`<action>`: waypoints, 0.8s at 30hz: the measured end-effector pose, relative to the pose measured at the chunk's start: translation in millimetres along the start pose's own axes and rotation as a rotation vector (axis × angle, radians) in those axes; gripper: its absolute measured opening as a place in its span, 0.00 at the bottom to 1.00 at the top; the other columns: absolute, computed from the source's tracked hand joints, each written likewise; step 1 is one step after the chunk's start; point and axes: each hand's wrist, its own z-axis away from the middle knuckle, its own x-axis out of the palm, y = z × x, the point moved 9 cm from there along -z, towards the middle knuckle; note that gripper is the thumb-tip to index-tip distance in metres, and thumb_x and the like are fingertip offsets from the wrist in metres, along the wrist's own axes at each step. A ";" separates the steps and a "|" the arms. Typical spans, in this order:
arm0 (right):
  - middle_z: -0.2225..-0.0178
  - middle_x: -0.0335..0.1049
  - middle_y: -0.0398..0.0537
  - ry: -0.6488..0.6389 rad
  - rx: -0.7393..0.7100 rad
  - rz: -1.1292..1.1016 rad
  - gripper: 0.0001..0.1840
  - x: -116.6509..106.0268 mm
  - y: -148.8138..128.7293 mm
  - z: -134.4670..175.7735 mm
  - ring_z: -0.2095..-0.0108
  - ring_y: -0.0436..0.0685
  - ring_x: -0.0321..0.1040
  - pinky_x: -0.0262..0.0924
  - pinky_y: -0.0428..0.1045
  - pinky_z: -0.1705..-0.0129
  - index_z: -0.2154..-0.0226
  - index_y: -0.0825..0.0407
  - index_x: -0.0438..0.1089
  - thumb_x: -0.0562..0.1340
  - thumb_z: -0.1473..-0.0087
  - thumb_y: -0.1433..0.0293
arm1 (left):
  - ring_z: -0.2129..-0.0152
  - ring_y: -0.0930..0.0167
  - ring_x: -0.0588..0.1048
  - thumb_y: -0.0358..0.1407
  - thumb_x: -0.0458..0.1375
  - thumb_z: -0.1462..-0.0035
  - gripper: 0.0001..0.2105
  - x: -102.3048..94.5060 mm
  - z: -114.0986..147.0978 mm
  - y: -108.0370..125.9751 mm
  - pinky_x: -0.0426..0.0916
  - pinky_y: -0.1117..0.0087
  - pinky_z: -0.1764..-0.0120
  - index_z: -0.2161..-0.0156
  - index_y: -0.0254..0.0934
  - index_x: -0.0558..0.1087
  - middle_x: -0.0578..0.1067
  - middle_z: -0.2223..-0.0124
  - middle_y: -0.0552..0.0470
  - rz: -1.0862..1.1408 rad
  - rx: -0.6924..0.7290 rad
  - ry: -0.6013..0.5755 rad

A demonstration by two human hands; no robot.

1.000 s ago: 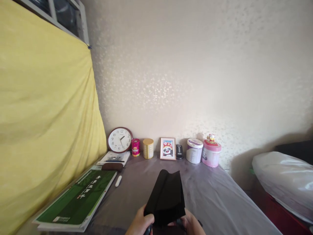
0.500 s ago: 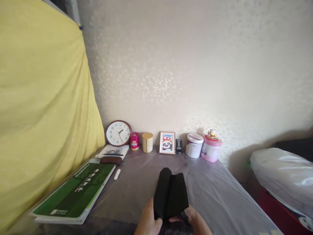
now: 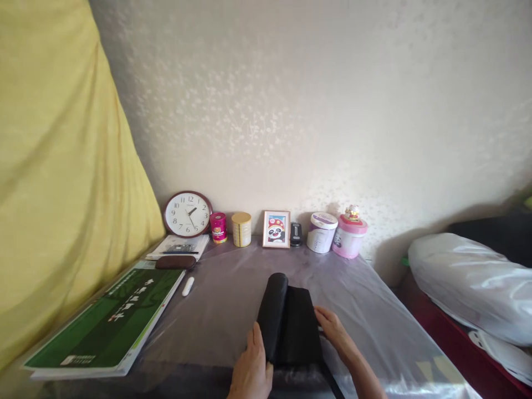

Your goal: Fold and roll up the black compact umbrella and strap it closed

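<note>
A black fabric roll (image 3: 272, 318) lies near the front of the table, rolled up along its left side, with a flat flap (image 3: 300, 327) to the right. A black strap (image 3: 331, 379) trails from its lower right corner over the table's front edge. My left hand (image 3: 254, 360) is closed round the rolled side, low on its left. At the flap's right edge, my right hand (image 3: 334, 331) grips with the fingertips; its thumb is hard to see.
Along the wall stand a clock (image 3: 188, 215), a pink tin (image 3: 218, 228), a yellow-lidded can (image 3: 241, 229), a panda picture frame (image 3: 276, 229) and two tubs (image 3: 322, 233). Left lie a green book (image 3: 110, 318), a brown case (image 3: 175, 262) and a white stick-like object (image 3: 188, 286).
The black roll has come down onto the table and lies flatter. My right hand has shifted up along its right edge, and the strap now hangs loose. The view has tilted slightly.
</note>
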 end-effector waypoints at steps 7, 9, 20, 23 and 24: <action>0.75 0.71 0.47 0.198 -0.148 0.275 0.24 -17.1 -10.7 -3.3 0.72 0.56 0.68 0.61 0.47 0.72 0.70 0.53 0.70 0.50 0.51 0.51 | 0.56 0.62 0.72 0.24 0.45 0.49 0.34 1.7 3.2 3.1 0.65 0.67 0.55 0.39 0.22 0.34 0.44 0.36 0.31 -0.026 -0.014 -0.054; 0.72 0.72 0.48 0.221 -0.183 0.357 0.24 -13.0 -16.4 -1.0 0.69 0.57 0.69 0.61 0.48 0.68 0.68 0.52 0.70 0.49 0.50 0.51 | 0.56 0.62 0.72 0.24 0.45 0.49 0.34 1.6 4.3 2.5 0.65 0.68 0.55 0.38 0.24 0.34 0.44 0.36 0.32 -0.028 -0.024 -0.074; 0.60 0.72 0.55 0.261 -0.074 0.405 0.30 -7.3 -8.8 -9.4 0.55 0.63 0.67 0.59 0.50 0.55 0.61 0.56 0.70 0.50 0.52 0.49 | 0.49 0.63 0.67 0.25 0.50 0.53 0.40 3.9 -1.1 -5.2 0.62 0.71 0.51 0.38 0.25 0.32 0.42 0.35 0.38 0.093 0.060 -0.069; 0.65 0.73 0.52 0.262 -0.093 0.440 0.28 -6.4 -12.7 -18.2 0.59 0.62 0.69 0.60 0.50 0.59 0.66 0.55 0.71 0.49 0.51 0.49 | 0.48 0.63 0.66 0.25 0.50 0.53 0.41 4.6 -2.4 -7.0 0.63 0.70 0.52 0.38 0.27 0.30 0.42 0.35 0.39 0.122 0.059 -0.060; 0.67 0.73 0.51 0.266 -0.106 0.467 0.27 -5.9 -15.0 -22.6 0.61 0.62 0.69 0.60 0.50 0.60 0.68 0.54 0.70 0.49 0.50 0.50 | 0.48 0.63 0.66 0.24 0.50 0.54 0.41 5.3 -2.4 -7.1 0.62 0.71 0.51 0.39 0.27 0.30 0.41 0.35 0.39 0.129 0.059 -0.058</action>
